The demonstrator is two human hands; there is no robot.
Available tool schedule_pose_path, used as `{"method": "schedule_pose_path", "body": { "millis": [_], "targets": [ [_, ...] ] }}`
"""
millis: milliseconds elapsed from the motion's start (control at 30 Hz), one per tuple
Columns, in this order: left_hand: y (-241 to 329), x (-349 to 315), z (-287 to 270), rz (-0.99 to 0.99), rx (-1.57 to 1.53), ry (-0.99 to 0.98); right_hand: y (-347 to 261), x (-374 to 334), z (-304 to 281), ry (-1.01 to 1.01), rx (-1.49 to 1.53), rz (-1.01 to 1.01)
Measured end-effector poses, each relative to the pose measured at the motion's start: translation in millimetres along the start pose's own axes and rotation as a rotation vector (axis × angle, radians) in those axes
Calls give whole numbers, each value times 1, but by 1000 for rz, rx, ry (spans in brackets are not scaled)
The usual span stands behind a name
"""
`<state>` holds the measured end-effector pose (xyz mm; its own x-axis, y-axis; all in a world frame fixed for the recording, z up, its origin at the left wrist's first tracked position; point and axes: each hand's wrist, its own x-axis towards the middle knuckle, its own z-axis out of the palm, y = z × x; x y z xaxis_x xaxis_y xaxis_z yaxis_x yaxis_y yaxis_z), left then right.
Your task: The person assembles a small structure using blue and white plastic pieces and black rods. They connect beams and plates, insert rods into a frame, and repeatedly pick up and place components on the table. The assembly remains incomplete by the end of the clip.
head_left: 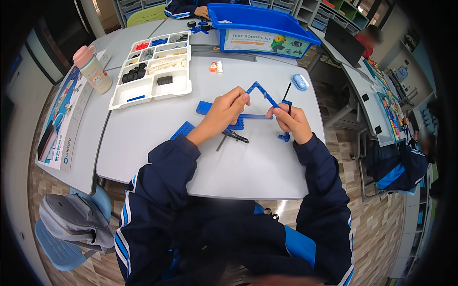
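Between my two hands, above the table, is a blue bent building beam (258,86) with its corner pointing up and away from me. My left hand (224,110) pinches its left end. My right hand (293,120) grips its other end, and a thin black rod (287,91) stands up beside those fingers. Just below the right hand is a small blue connector piece (284,137). A long blue beam (255,117) lies flat on the table between my hands. Blue plates (182,130) and a black pointed part (237,137) lie under and beside my left wrist, partly hidden by it.
A white sorting tray (179,89) of small parts stands at the far left, near a pink-capped bottle (95,71). Across the back sits a blue bin (262,21). A tiny orange-and-white figure (213,67) and a light-blue object (300,82) rest on the table. Another person's hand (202,12) is behind.
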<state>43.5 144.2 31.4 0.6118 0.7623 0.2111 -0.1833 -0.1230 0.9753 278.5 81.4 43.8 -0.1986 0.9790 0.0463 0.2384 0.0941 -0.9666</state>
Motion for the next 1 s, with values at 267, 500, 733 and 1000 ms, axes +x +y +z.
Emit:
{"method": "schedule_pose_path", "body": {
  "millis": [267, 500, 733, 1000],
  "targets": [
    [3, 1, -4, -134, -341, 64, 10, 10, -6, 182, -542, -120],
    [-4, 1, -1, -130, -199, 117, 17, 13, -1, 194, -997, -413],
    [-9, 0, 6, -163, -200, 65, -6, 5, 3, 344, -510, -344],
    [-8, -3, 10, -166, -197, 30, -19, -13, 23, 447, -621, -644]
  ]
}}
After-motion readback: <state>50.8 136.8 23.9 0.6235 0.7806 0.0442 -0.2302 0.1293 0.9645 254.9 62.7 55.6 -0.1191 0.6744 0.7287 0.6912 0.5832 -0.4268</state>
